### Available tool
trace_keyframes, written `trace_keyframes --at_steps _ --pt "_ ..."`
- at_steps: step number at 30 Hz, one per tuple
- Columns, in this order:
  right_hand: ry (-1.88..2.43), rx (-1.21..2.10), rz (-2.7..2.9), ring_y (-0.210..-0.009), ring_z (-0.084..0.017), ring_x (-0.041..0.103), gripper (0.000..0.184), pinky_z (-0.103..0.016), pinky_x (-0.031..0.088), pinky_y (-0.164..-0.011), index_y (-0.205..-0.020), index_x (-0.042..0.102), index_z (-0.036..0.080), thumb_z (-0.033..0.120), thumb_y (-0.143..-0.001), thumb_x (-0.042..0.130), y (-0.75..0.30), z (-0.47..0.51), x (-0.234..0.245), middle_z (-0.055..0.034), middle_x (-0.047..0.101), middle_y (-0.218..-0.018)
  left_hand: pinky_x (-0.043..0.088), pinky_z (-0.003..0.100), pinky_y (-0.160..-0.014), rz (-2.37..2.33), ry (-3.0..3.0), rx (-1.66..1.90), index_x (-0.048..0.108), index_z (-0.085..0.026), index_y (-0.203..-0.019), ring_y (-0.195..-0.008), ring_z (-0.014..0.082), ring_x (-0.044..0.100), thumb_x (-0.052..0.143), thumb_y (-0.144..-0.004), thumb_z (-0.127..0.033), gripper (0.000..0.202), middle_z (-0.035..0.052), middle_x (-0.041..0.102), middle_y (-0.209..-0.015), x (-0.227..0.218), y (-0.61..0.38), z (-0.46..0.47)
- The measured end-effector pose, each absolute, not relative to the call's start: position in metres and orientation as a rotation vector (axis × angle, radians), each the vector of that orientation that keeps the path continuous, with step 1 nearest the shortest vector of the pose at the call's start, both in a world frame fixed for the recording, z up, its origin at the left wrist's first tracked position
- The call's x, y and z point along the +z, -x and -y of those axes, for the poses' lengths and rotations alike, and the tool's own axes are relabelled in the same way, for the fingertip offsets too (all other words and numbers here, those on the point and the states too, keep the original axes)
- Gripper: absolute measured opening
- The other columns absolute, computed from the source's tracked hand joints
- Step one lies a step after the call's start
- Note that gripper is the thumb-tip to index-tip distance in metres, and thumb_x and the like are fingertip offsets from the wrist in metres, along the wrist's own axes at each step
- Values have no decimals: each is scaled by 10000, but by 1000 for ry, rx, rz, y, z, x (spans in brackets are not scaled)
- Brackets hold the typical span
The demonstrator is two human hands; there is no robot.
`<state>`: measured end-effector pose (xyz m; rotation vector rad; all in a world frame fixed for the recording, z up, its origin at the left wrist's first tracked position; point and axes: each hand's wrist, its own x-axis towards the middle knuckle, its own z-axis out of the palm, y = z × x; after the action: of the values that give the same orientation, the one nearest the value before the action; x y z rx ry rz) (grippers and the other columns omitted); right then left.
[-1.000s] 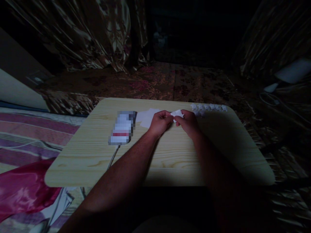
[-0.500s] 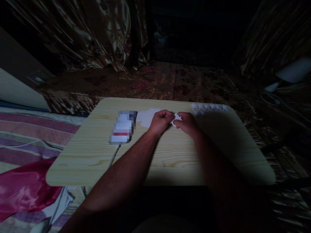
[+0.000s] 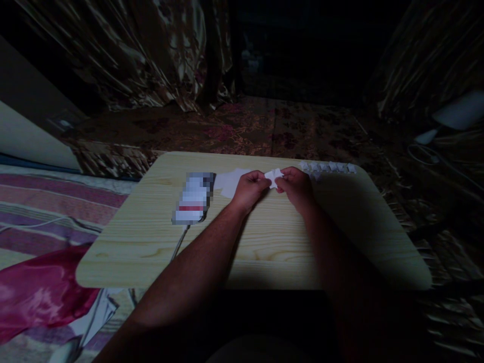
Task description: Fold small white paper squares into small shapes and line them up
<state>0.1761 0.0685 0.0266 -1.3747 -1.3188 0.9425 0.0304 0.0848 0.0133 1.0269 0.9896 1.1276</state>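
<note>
A small folded white paper piece is pinched between my left hand and my right hand, just above the far middle of a light wooden table. Both hands have their fingers closed on it. Behind my left hand lie flat white paper sheets. To the right of my right hand, a row of several small folded white paper pieces runs along the table's far edge.
A blurred-out white and red object with a cable lies on the table's left part. Striped bedding and red shiny cloth are to the left. Dark patterned fabric surrounds the table.
The hands have shifted slightly and turned the paper piece between the fingers; it now sits a little higher. Nothing else moved.
</note>
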Motion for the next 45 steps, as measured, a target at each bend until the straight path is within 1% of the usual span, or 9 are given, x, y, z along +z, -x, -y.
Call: trace_keyframes --at_steps 4,8,14,17,20,26,32,38,45 --pt "1330 940 1316 -579 -147 643 320 -255 511 -552 -947 570 184 353 -692 664 -178 -70 27 -10 696 -737 208 217 -428 -917 -1081 1080 518 -173 -621 -404 46 346 732 -587 -227 224 -66 455 -479 12 -29 -85" --pt "1335 942 1315 -567 -149 643 359 -260 520 -555 -979 557 192 390 -702 671 -179 -70 28 12 674 -684 206 222 -413 -857 -1109 1032 528 -173 -639 -394 52 365 741 -599 -223 222 -60 469 -480 8 -27 -88" --pt "1272 988 1221 -581 -138 634 356 -261 526 -561 -974 557 179 368 -696 677 -178 -71 26 -2 679 -703 279 218 -426 -794 -1022 1100 537 -169 -663 -421 61 419 776 -589 -230 257 -47 524 -521 5 -25 -91" --pt "1282 1008 1220 -593 -135 635 328 -263 528 -573 -935 592 166 366 -688 675 -177 -71 25 -20 691 -727 308 215 -440 -817 -981 1132 553 -165 -681 -433 60 439 785 -580 -238 264 -36 559 -554 6 -25 -92" --pt "1313 1006 1236 -591 -138 634 303 -262 521 -570 -889 628 156 378 -686 665 -177 -70 26 -28 692 -718 304 215 -440 -815 -979 1142 556 -162 -675 -427 59 438 790 -574 -240 266 -35 559 -547 6 -25 -92" --pt "1374 947 1288 -547 -128 594 229 -239 464 -540 -788 637 159 367 -692 636 -176 -66 29 -4 650 -618 297 218 -438 -791 -1031 1146 546 -167 -645 -414 62 425 793 -587 -250 267 -47 519 -496 4 -27 -92" --pt "1453 841 1411 -466 -103 480 161 -221 320 -452 -638 580 180 326 -706 585 -177 -64 32 20 586 -518 279 222 -438 -794 -1075 1108 542 -165 -631 -413 61 417 775 -601 -241 247 -45 513 -492 2 -27 -91" --pt "1438 780 1487 -452 -101 426 151 -236 300 -455 -574 515 196 280 -691 562 -178 -64 31 32 538 -487 244 229 -435 -833 -1125 1043 578 -157 -646 -422 60 409 742 -596 -216 182 -35 529 -511 4 -28 -89" --pt "1461 824 1467 -438 -96 412 121 -231 279 -440 -593 526 192 270 -681 555 -177 -62 35 35 546 -494 234 227 -440 -831 -1137 1025 581 -155 -666 -424 56 394 741 -596 -223 188 -41 523 -522 7 -28 -88"
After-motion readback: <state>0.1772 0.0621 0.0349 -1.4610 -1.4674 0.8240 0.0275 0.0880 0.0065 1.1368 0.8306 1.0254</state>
